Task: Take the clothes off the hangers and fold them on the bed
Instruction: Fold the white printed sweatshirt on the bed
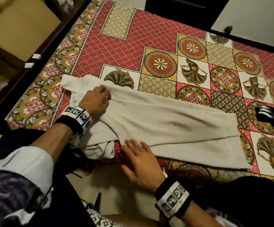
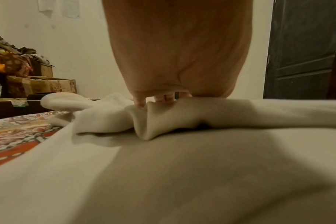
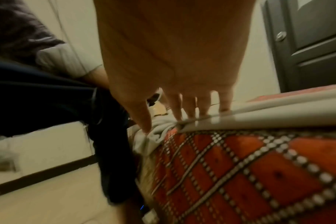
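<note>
One beige garment (image 1: 165, 122) lies lengthwise across the patterned bed (image 1: 149, 46), off its hanger. At nine o'clock the left hand (image 1: 97, 99) pinches a fold of it with curled fingers (image 2: 139, 101). At six o'clock the right hand (image 1: 141, 163) rests with its fingers straight on the near edge. Folding well likely means smoothing flat first, then matching edges. One dark striped garment (image 1: 270, 118) waits at three o'clock.

Patterned bed (image 1: 149, 38): beige garment (image 1: 165, 122), perhaps dark clothing (image 1: 270, 119).
</note>
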A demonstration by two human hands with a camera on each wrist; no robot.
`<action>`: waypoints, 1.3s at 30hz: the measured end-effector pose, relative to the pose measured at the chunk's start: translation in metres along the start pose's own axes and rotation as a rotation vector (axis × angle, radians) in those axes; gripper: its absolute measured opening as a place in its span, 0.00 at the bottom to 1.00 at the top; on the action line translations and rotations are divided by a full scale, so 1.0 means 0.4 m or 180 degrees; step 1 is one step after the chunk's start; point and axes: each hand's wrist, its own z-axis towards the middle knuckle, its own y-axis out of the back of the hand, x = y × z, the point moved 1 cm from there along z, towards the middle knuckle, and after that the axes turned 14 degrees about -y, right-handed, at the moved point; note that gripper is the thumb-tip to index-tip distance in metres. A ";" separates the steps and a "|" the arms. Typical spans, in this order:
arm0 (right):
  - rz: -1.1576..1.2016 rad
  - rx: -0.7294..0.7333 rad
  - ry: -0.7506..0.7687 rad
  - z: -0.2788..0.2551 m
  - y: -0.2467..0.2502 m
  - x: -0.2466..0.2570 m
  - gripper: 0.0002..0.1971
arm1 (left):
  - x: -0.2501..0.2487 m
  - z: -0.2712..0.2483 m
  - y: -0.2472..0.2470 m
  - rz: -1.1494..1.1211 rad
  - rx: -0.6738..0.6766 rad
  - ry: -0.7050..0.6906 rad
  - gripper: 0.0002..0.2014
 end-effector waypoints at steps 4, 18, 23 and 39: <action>-0.0163 0.0007 -0.0318 -0.064 -0.037 0.048 0.29 | 0.000 -0.018 -0.013 0.0044 -0.0241 -0.0077 0.11; 0.0366 -0.0233 -0.0708 0.067 -0.067 0.257 0.37 | 0.115 -0.099 0.144 -0.0500 0.0625 0.0997 0.11; 0.0310 -0.0450 -0.0958 0.113 -0.091 0.272 0.32 | 0.141 -0.097 0.118 -0.0720 0.1205 0.1005 0.14; 0.2885 0.0492 -0.1237 0.162 0.159 0.220 0.13 | 0.165 -0.074 0.109 -0.1360 0.1262 0.0893 0.15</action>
